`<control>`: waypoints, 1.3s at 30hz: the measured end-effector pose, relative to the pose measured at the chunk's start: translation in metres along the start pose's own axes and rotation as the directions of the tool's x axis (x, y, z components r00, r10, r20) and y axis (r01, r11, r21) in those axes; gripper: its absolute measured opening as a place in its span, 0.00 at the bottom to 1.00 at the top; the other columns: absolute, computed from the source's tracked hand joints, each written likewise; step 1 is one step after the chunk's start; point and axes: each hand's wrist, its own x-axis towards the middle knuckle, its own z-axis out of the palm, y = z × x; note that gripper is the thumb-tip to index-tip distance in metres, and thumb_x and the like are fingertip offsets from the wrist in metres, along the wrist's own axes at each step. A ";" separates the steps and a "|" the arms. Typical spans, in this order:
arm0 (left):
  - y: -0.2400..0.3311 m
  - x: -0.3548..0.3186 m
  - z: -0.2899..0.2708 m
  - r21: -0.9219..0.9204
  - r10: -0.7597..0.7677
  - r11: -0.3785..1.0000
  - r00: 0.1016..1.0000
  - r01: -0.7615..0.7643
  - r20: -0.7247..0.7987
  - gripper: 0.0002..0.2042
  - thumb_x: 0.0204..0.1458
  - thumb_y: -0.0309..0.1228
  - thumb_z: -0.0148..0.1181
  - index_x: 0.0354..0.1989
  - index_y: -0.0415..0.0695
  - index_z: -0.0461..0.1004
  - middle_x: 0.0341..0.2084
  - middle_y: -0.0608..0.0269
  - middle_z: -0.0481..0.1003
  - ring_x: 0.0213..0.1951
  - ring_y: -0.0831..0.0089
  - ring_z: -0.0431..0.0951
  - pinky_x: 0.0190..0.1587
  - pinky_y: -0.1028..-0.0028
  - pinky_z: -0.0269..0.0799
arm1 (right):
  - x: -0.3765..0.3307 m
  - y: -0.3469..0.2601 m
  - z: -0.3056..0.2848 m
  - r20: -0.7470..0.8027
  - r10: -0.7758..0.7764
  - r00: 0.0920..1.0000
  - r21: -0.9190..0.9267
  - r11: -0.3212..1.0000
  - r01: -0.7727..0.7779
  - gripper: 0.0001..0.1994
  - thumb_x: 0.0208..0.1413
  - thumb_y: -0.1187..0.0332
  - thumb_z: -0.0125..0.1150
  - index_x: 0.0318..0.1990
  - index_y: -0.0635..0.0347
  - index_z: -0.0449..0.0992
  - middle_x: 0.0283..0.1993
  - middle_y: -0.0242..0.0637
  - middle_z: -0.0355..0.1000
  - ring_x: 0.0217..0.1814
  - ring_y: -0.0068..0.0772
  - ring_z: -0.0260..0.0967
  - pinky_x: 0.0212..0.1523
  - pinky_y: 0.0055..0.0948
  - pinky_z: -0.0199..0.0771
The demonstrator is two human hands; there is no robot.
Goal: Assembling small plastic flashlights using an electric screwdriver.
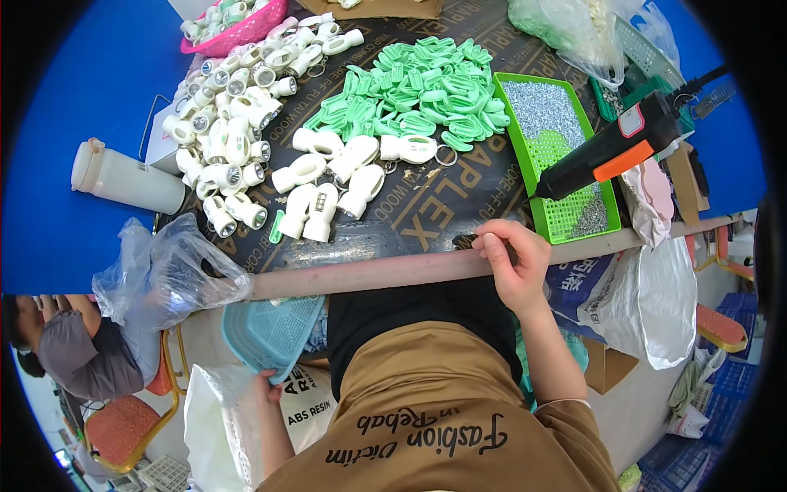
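The right hand (515, 266) curls around a small dark object at the counter (385, 272) edge, at four o'clock; the left hand (268, 385), at seven o'clock, grips a light blue perforated plastic basket (270, 332) below it. White plastic flashlight housings (238, 148) look assembled; green plastic clips (426, 94) at twelve o'clock lie loose

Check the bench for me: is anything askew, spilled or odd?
The black and orange power tool lies tilted across the green tray of small metal parts, nose down in it. The left hand holds a teal basket below the table edge.
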 end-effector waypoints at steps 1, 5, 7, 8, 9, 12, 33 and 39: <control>0.020 -0.022 0.022 0.097 -0.106 0.989 0.990 0.115 -0.098 0.29 0.30 0.15 0.50 0.49 0.38 0.63 0.43 0.54 0.70 0.41 0.59 0.74 0.44 0.65 0.75 | 0.000 0.000 -0.001 -0.003 0.006 1.000 -0.002 1.000 -0.006 0.04 0.53 0.76 0.52 0.32 0.67 0.73 0.24 0.34 0.72 0.23 0.20 0.67 0.25 0.17 0.66; 0.057 -0.050 0.022 0.244 0.035 0.969 0.999 -0.034 0.000 0.24 0.31 0.16 0.49 0.45 0.35 0.65 0.39 0.56 0.71 0.40 0.58 0.73 0.44 0.65 0.74 | 0.000 0.000 0.000 -0.002 -0.010 1.000 0.001 1.000 0.010 0.04 0.53 0.76 0.51 0.32 0.67 0.73 0.24 0.34 0.72 0.23 0.20 0.67 0.25 0.17 0.66; 0.079 -0.069 0.030 0.326 0.115 0.940 0.993 -0.103 -0.015 0.26 0.29 0.17 0.48 0.46 0.35 0.65 0.41 0.55 0.70 0.42 0.58 0.73 0.45 0.65 0.73 | 0.000 0.000 0.000 -0.008 -0.019 1.000 0.011 1.000 0.019 0.04 0.53 0.76 0.51 0.32 0.67 0.73 0.24 0.35 0.71 0.23 0.20 0.67 0.25 0.17 0.66; 0.089 -0.084 0.043 0.346 0.177 0.920 0.983 -0.182 0.045 0.27 0.29 0.16 0.47 0.48 0.33 0.64 0.42 0.54 0.70 0.43 0.57 0.73 0.46 0.63 0.72 | -0.001 0.001 -0.001 -0.009 -0.019 1.000 0.011 1.000 0.019 0.04 0.53 0.76 0.51 0.32 0.67 0.73 0.24 0.35 0.71 0.23 0.20 0.67 0.25 0.17 0.66; 0.097 -0.099 0.055 0.359 0.239 0.896 0.965 -0.260 0.104 0.29 0.29 0.15 0.46 0.49 0.32 0.62 0.43 0.52 0.70 0.44 0.56 0.72 0.47 0.61 0.72 | -0.002 0.000 -0.001 -0.026 -0.009 1.000 0.055 0.998 0.010 0.04 0.54 0.76 0.51 0.32 0.68 0.72 0.24 0.36 0.71 0.23 0.21 0.67 0.26 0.17 0.66; 0.118 -0.142 0.092 0.378 0.209 0.895 0.971 -0.236 0.113 0.28 0.28 0.14 0.45 0.47 0.31 0.63 0.40 0.50 0.71 0.40 0.56 0.74 0.45 0.62 0.73 | -0.013 -0.008 -0.003 -0.080 0.047 0.996 0.170 0.985 -0.033 0.04 0.51 0.78 0.52 0.30 0.67 0.73 0.24 0.37 0.72 0.23 0.23 0.68 0.25 0.19 0.66; 0.091 -0.229 0.152 0.628 0.127 0.747 0.974 -0.217 0.185 0.20 0.31 0.17 0.48 0.39 0.30 0.70 0.33 0.53 0.75 0.33 0.64 0.76 0.37 0.71 0.73 | -0.088 -0.022 0.028 0.444 0.601 0.664 0.517 0.434 -0.738 0.09 0.51 0.77 0.54 0.40 0.63 0.65 0.42 0.33 0.67 0.48 0.25 0.64 0.49 0.28 0.65; 0.055 -0.195 0.191 0.701 0.114 0.634 0.936 -0.327 0.334 0.14 0.39 0.24 0.54 0.38 0.33 0.73 0.32 0.61 0.75 0.33 0.73 0.73 0.39 0.74 0.68 | -0.109 -0.010 -0.029 0.321 0.740 0.591 0.575 0.343 -0.742 0.10 0.44 0.80 0.54 0.37 0.61 0.66 0.38 0.32 0.68 0.42 0.23 0.65 0.46 0.24 0.64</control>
